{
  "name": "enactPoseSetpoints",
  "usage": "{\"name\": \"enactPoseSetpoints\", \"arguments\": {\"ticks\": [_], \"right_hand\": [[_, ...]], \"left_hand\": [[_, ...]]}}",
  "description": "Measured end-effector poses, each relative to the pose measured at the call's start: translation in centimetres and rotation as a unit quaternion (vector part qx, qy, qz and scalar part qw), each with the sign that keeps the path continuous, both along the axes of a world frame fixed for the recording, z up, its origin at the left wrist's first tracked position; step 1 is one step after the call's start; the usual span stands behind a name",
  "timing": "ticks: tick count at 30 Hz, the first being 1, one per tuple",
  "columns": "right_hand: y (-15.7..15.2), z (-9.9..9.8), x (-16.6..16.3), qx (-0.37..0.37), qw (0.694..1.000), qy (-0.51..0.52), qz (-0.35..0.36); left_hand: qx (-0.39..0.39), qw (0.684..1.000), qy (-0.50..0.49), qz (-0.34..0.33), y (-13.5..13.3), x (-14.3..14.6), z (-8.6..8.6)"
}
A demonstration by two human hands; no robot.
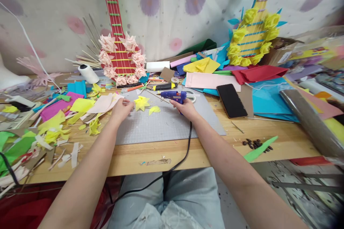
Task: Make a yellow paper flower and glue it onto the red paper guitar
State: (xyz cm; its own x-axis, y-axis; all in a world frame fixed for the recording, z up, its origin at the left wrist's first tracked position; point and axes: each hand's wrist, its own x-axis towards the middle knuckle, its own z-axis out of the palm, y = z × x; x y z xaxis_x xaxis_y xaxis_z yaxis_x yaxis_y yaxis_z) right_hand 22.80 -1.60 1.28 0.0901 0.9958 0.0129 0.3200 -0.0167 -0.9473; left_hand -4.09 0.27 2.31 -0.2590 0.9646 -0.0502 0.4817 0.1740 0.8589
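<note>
1. From the head view, I see two bare hands over a gray cutting mat [161,128], which lies at the middle of the counter [126,157], close to its front edge.
2. The left hand [122,109] reaches in over the mat's left edge, fingers bent towards a yellow paper star flower [142,103]. Whether its grip pinches a petal there or merely sits beside it, I cannot tell.
3. The right hand [185,108] has its grip closed around a blue glue gun [172,95], nozzle pointing left, over the mat's back half. Its black cord [185,150] drops across the counter's front edge and over the person's lap.
4. A loose yellow petal [154,110] lies on the mat, between the two hands, just beside the star flower.
5. Behind the gun, towards the counter's back edge, lies a yellow-and-black cutter [165,86].
6. Along the back edge stand a red paper guitar [120,57] ringed with pink flowers, left of the middle, and a yellow paper guitar [252,39] with yellow flowers near the back right corner.
7. Colored paper scraps [53,125] crowd the left end; a phone [231,101] lies right of the mat, and dark bean-like pieces [255,144] sit near the front edge, towards the right corner.
</note>
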Motion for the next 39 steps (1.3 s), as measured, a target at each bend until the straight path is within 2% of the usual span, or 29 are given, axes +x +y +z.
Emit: {"name": "enactPoseSetpoints", "arguments": {"ticks": [4,7,11,14,19,27,32,35,39], "right_hand": [[0.1,0.0,0.0,0.001,1.0,0.005,-0.003],[0.0,0.0,-0.1,-0.001,1.0,0.009,-0.003],[-0.1,0.2,0.0,0.0,1.0,-0.003,-0.005],[0.0,0.2,0.0,-0.004,1.0,-0.01,-0.004],[0.1,0.0,0.0,0.0,1.0,-0.006,-0.002],[-0.1,0.3,-0.1,-0.007,1.0,0.018,-0.007],[-0.1,0.2,-0.1,-0.007,1.0,0.013,-0.007],[0.0,0.2,-0.1,-0.006,1.0,0.01,-0.007],[0.0,0.2,-0.1,-0.004,1.0,0.011,-0.011]], "left_hand": [[0.06,0.997,0.048,0.012,0.5,0.1,0.5],[0.087,0.996,0.029,-0.015,0.9,0.8,0.8],[0.061,0.996,-0.054,-0.033,1.6,1.4,0.8],[0.056,0.995,-0.08,-0.033,2.1,1.5,0.5],[0.054,0.995,-0.073,-0.047,2.2,1.5,-0.1],[0.004,0.996,-0.084,-0.032,1.9,2.0,0.6],[0.023,0.998,-0.047,-0.043,2.3,1.8,0.0],[0.024,0.998,-0.057,-0.032,2.4,2.2,-0.1],[0.024,0.996,-0.088,0.02,2.4,3.2,-0.1]]}}
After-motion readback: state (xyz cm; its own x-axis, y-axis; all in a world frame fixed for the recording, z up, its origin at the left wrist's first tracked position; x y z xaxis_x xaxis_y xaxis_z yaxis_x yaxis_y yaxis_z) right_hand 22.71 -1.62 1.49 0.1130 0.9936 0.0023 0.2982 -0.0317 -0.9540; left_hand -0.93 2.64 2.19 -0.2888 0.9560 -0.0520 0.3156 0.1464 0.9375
